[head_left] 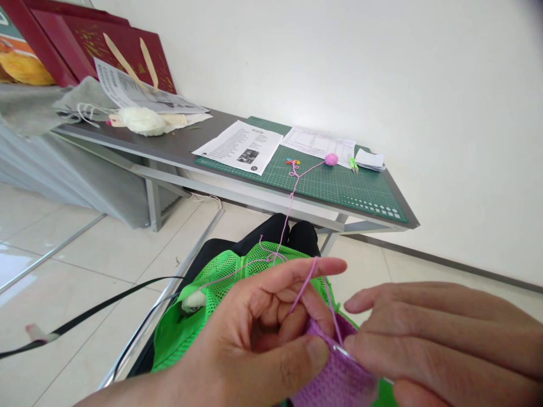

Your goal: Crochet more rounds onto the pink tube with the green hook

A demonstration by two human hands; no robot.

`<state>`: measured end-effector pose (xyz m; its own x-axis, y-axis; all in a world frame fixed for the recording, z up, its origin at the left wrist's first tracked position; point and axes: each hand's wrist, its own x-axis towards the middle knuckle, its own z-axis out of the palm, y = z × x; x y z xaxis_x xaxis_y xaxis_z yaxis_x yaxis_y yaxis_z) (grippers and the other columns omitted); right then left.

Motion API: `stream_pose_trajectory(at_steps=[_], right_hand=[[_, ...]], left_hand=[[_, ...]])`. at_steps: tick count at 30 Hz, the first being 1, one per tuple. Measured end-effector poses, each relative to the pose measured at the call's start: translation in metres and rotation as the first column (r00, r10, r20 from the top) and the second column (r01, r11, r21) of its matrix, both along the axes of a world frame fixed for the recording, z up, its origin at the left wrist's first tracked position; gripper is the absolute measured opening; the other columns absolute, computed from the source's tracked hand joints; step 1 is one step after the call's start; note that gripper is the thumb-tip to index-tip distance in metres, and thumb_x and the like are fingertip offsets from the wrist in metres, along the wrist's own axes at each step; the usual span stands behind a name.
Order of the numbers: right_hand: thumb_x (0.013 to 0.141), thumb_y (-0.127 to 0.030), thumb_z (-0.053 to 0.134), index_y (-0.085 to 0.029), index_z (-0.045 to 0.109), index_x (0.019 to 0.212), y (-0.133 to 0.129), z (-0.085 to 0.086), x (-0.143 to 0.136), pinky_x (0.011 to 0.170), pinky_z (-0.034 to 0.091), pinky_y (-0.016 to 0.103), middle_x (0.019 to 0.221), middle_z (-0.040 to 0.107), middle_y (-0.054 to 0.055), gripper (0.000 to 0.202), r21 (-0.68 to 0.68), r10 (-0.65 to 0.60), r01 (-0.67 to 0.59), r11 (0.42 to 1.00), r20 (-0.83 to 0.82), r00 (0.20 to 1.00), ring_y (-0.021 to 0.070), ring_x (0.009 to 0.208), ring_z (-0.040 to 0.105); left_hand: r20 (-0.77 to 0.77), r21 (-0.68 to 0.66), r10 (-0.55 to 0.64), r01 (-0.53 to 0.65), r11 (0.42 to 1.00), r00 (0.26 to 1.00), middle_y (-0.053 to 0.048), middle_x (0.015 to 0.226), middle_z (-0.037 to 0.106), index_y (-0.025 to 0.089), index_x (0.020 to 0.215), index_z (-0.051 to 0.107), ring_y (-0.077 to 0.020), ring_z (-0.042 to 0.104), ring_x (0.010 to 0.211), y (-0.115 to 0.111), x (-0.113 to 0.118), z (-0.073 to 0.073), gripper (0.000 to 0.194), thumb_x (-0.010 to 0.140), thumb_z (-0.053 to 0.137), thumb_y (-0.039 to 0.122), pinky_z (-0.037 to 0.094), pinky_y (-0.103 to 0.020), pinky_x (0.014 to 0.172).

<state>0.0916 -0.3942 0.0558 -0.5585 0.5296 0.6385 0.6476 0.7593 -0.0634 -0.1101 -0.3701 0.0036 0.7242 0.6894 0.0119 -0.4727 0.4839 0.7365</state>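
Note:
A purple crocheted piece [339, 381] hangs between my hands, low in the head view. My left hand [271, 322] pinches its top edge between thumb and fingers, with the index finger stretched out and pink yarn [306, 285] looped over it. My right hand [441, 333] grips a thin silver crochet hook [344, 353], whose tip lies at the edge of the piece beside my left thumb. The yarn runs down to the hook. More pink yarn trails from my lap up to a small pink ball [331, 159] on the green cutting mat [352, 183].
On the dark table [169, 146] lie a printed sheet [240, 148], white yarn [142, 121], colourful stitch markers [292, 161], green snips [353, 164] and a stack of white paper [370, 159]. Red bags [97, 42] stand at the back left. A green mesh vest [224, 271] covers my lap.

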Motion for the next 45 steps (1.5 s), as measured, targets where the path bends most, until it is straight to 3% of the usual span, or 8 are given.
stream_pose_trajectory(at_steps=[5,11,15,21,26,33,39,45], right_hand=[[0.104,-0.044,0.061,-0.022,0.069,0.079,0.006,-0.010,-0.016,0.078,0.064,0.032,0.070,0.066,0.001,0.034,0.048,-0.032,0.030,0.998,0.028,0.999,0.0178,0.072,0.068],[0.104,-0.022,0.055,-0.020,0.063,0.075,0.009,-0.012,-0.022,0.075,0.060,0.031,0.068,0.064,0.000,0.031,0.030,-0.063,0.061,0.998,0.089,0.994,0.0158,0.067,0.063],[0.099,-0.006,0.052,-0.020,0.053,0.068,0.022,-0.030,-0.032,0.058,0.049,0.030,0.062,0.055,-0.001,0.034,0.074,-0.076,0.084,0.994,-0.105,0.992,0.0143,0.058,0.050],[0.104,-0.013,0.044,-0.019,0.054,0.078,0.046,-0.075,-0.049,0.055,0.046,0.033,0.063,0.049,-0.001,0.029,0.276,-0.010,0.152,0.949,-0.455,0.891,0.0147,0.057,0.043],[0.104,-0.017,0.053,-0.014,0.061,0.081,0.034,-0.067,-0.043,0.058,0.053,0.035,0.069,0.057,0.002,0.024,0.250,0.033,0.080,0.965,-0.417,0.908,0.0155,0.061,0.053],[0.099,-0.016,0.057,-0.023,0.050,0.078,0.005,-0.052,-0.035,0.069,0.056,0.034,0.062,0.052,-0.006,0.023,0.074,-0.250,0.299,0.951,-0.381,0.890,0.0118,0.061,0.049],[0.104,-0.026,0.056,-0.023,0.051,0.077,0.008,-0.044,-0.009,0.049,0.049,0.031,0.050,0.049,-0.010,0.027,0.180,0.033,0.004,0.984,-0.199,0.980,0.0089,0.042,0.043],[0.104,-0.025,0.062,-0.022,0.050,0.062,-0.001,-0.022,-0.013,0.067,0.062,0.029,0.047,0.052,-0.008,0.044,0.112,-0.149,0.182,0.977,-0.247,0.957,0.0088,0.046,0.050]], left_hand=[[-0.153,0.174,0.176,-0.149,0.973,0.972,0.002,0.083,0.062,0.047,0.135,0.072,-0.0102,0.044,0.065,-0.005,0.003,0.001,0.043,0.098,0.073,0.026,0.040,-0.019,0.060],[-0.191,0.535,0.548,-0.381,0.754,0.815,0.006,0.063,0.049,0.041,0.139,0.071,-0.0137,0.050,0.060,-0.008,0.010,-0.010,0.049,0.096,0.068,0.016,0.052,-0.025,0.067],[-0.235,0.576,0.668,-0.452,0.681,0.706,0.007,0.062,0.045,0.046,0.146,0.064,-0.0117,0.042,0.055,-0.011,0.014,-0.013,0.050,0.102,0.064,0.021,0.045,-0.020,0.058],[-0.199,0.149,0.595,-0.576,0.804,0.779,0.009,0.064,0.040,0.048,0.127,0.076,-0.0069,0.033,0.057,-0.004,0.016,-0.001,0.042,0.094,0.079,0.023,0.033,-0.011,0.056],[-0.135,-0.108,0.382,-0.397,0.911,0.914,0.004,0.071,0.056,0.030,0.124,0.080,-0.0064,0.043,0.064,0.007,0.005,0.008,0.041,0.084,0.089,0.021,0.041,-0.012,0.064],[-0.065,-0.139,0.223,-0.230,0.963,0.973,0.001,0.081,0.063,0.026,0.129,0.078,-0.0066,0.052,0.070,0.006,-0.001,0.008,0.044,0.087,0.086,0.019,0.045,-0.015,0.070],[-0.065,-0.108,0.185,-0.191,0.976,0.981,0.000,0.085,0.065,0.029,0.130,0.077,-0.0060,0.050,0.068,0.007,-0.001,0.008,0.042,0.090,0.084,0.020,0.041,-0.014,0.065],[-0.071,-0.059,0.141,-0.145,0.988,0.987,0.003,0.079,0.059,0.033,0.132,0.076,-0.0050,0.041,0.062,0.006,0.001,0.008,0.043,0.092,0.081,0.019,0.037,-0.015,0.062]])
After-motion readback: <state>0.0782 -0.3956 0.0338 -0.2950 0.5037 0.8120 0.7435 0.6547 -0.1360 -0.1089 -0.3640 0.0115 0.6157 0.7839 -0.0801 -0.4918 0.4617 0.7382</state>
